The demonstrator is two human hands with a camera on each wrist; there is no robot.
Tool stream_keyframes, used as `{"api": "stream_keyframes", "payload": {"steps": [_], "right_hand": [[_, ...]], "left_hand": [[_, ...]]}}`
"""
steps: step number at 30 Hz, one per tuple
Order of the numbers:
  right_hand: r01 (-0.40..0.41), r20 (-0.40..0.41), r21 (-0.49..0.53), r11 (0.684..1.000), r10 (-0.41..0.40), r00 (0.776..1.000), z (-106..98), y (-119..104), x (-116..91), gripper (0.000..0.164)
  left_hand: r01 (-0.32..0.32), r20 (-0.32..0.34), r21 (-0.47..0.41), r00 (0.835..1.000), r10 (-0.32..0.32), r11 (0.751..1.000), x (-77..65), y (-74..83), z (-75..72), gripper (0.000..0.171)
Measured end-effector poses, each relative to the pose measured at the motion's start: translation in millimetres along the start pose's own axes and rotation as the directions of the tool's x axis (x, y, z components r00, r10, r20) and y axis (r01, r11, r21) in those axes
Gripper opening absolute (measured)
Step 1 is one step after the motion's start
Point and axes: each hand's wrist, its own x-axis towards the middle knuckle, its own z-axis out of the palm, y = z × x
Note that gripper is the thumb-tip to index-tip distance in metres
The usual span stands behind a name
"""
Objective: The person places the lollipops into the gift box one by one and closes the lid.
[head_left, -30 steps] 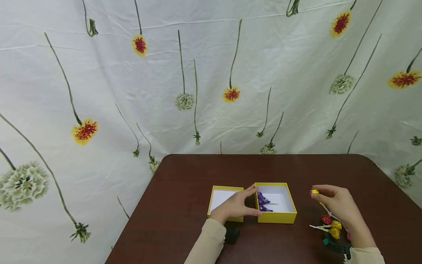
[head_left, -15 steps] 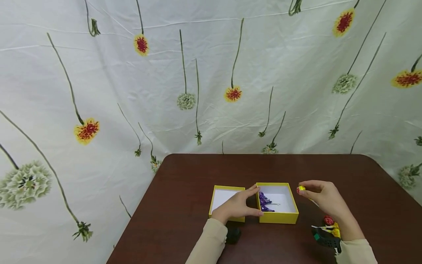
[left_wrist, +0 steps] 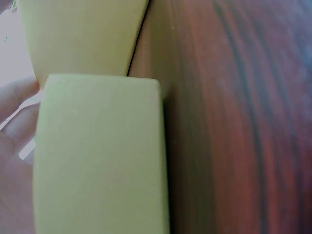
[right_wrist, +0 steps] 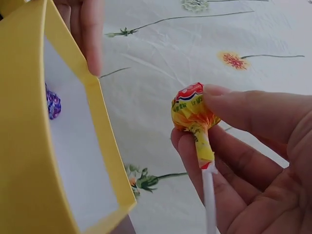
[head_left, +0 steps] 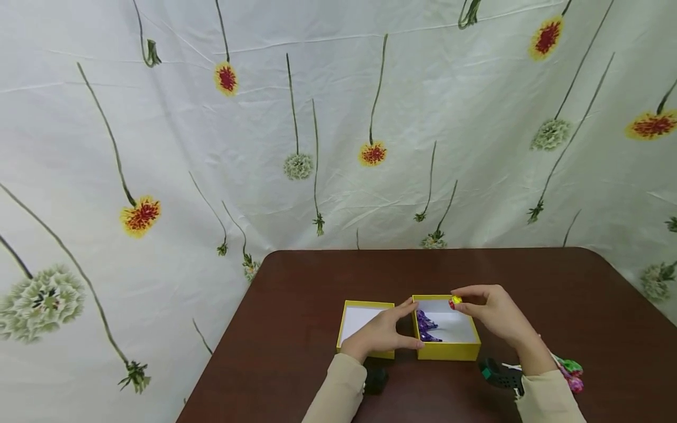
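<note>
My right hand pinches a yellow and red wrapped lollipop by its head between thumb and fingers, white stick pointing down in the right wrist view. It is over the right back part of an open yellow box with a white inside. Purple-wrapped lollipops lie along the box's left side. My left hand holds that side, thumb at the front corner and fingers at the back corner. Beneath the left hand stands a second, shallower yellow box part, white inside, probably the lid.
More lollipops, with green and pink wrappers, lie right of my right forearm, partly hidden by it. A dark strapped device sits at the right wrist, another dark one at the left. A flower-print cloth hangs behind the brown table.
My right hand has moved left with the lollipop, from right of the box to above it. The left hand stays on the box's left side.
</note>
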Motion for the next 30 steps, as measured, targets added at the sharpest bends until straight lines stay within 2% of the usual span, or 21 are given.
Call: {"api": "stream_keyframes", "payload": {"steps": [5,14,25,30], "right_hand": [[0.020,0.030,0.032,0.999,-0.021,0.999,9.9,-1.4,5.7,0.027],[0.005,0.062,0.043,0.999,-0.008,0.998,28.5,0.8,12.1,0.019],[0.043,0.100,0.021,0.999,-0.045,0.994,43.1,9.9,17.7,0.021],[0.021,0.107,0.005,1.000,-0.021,0.994,48.6,14.6,20.3,0.020]], "left_hand": [[0.006,0.002,-0.005,1.000,-0.006,1.000,0.2,-0.2,0.6,0.086],[0.019,0.006,-0.007,1.000,-0.019,1.000,-0.5,1.9,-1.0,0.086],[-0.010,0.001,-0.024,1.000,0.010,1.000,-0.8,-0.7,-1.2,0.084],[-0.021,0.005,-0.025,1.000,0.021,0.999,0.2,-1.5,-0.7,0.085]]}}
